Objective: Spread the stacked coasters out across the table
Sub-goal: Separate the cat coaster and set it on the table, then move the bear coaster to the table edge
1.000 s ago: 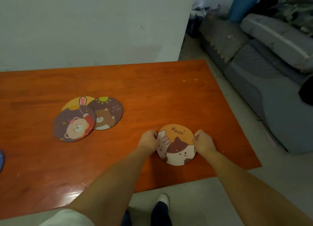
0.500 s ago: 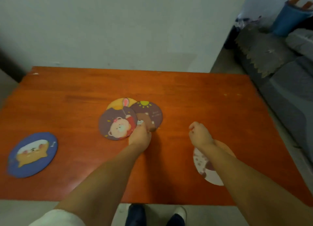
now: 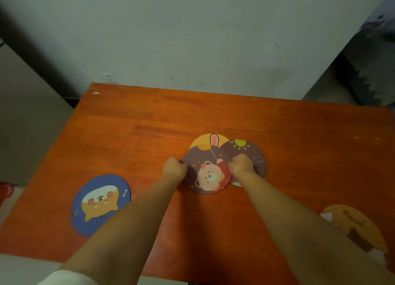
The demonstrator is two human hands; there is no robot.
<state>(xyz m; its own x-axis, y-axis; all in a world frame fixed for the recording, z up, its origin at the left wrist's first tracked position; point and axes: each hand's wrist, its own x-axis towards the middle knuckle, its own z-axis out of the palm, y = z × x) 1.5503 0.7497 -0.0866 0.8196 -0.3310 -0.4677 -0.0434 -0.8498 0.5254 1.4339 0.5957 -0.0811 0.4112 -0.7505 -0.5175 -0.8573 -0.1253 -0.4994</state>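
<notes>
Both hands' fingers pinch the top bear coaster [image 3: 208,171], left hand [image 3: 174,167] and right hand [image 3: 242,164] at opposite edges; seemingly, dragging could shift the two coasters beneath.

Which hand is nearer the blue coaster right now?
Left. The left hand is up and to the right of the blue coaster; the right hand is farther right, across the bear coaster.

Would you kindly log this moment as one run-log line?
step: unstacking | left hand and right hand: gripping bear coaster edges | overlapped beneath: two coasters | already spread: blue coaster, orange coaster
</notes>
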